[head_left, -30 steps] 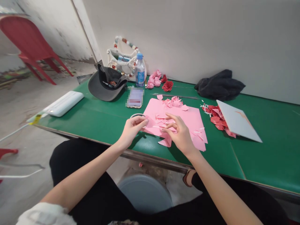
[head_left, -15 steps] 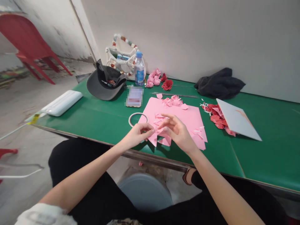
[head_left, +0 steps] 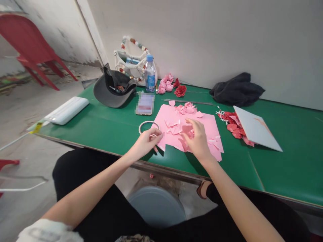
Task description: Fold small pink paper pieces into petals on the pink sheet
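My left hand [head_left: 148,142] is at the front left of the pink sheets, its thumb and fingers pinched on a pointed piece of pink paper [head_left: 162,145]. Over the pile of pink paper sheets [head_left: 208,126] hovers my right hand [head_left: 199,138], thumb and index finger apart with nothing visible between them. Just below its fingertips lie loose cut pink petals [head_left: 173,127]. More pink petals [head_left: 188,108] are heaped at the back of the sheets. A roll of tape [head_left: 143,123] lies flat beside my left hand, partly covered by it.
On the green table [head_left: 108,131] are a phone [head_left: 144,103], a bottle [head_left: 150,75], a grey cap [head_left: 111,92], thin wires [head_left: 189,101] and paper flowers [head_left: 180,90]. To the right, a white board [head_left: 257,129] leans over red paper pieces [head_left: 233,126]. A black cloth [head_left: 236,90] lies behind.
My hands have moved apart: the right shifted right, away from the pink piece, while the left moved slightly left with it. The petals on the sheets are more exposed.
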Demonstrator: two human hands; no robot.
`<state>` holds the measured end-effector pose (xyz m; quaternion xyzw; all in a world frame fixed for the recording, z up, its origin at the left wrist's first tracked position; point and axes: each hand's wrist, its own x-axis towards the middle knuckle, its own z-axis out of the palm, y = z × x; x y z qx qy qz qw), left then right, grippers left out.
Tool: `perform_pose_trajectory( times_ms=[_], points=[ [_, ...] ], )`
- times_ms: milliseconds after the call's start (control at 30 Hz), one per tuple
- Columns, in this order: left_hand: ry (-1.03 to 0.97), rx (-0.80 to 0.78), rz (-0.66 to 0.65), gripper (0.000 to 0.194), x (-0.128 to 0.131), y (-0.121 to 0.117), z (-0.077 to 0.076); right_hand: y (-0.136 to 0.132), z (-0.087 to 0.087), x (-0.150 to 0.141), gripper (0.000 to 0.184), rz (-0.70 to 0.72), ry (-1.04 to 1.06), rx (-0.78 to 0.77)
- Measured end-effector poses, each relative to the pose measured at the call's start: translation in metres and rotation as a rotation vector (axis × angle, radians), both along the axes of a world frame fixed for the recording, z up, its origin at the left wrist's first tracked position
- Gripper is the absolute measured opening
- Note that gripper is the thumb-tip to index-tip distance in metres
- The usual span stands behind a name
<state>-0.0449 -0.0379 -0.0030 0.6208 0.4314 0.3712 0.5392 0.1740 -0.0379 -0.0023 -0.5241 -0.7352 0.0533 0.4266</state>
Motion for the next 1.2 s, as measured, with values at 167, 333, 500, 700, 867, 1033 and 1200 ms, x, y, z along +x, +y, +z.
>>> perform_pose_trajectory(
  times_ms=[167,333,500,700,867,1033,1200],
  points=[
    [-0.037,-0.028,-0.056,0.025,-0.001,0.0,-0.002,-0.006,0.011,-0.003,0.038,-0.009,0.017,0.061],
    [-0.091,-0.061,-0.073,0.028,0.0,-0.002,0.001,-0.016,0.025,-0.012,0.036,0.165,0.327,-0.122],
    [-0.078,-0.059,-0.108,0.023,0.001,-0.006,0.007,-0.022,0.027,-0.024,0.045,0.45,0.546,-0.559],
    [-0.047,-0.074,-0.113,0.022,0.001,-0.006,0.003,-0.018,0.014,-0.024,0.049,0.438,0.618,-0.739],
    [-0.001,-0.09,-0.119,0.023,0.001,-0.006,0.002,-0.018,0.014,-0.023,0.054,0.407,0.547,-0.754],
    [0.017,-0.079,-0.129,0.024,0.001,-0.006,0.001,-0.018,0.012,-0.024,0.052,0.388,0.527,-0.75],
    [-0.002,-0.062,-0.128,0.023,0.002,-0.007,-0.001,-0.018,0.01,-0.025,0.05,0.362,0.528,-0.737]
  ],
)
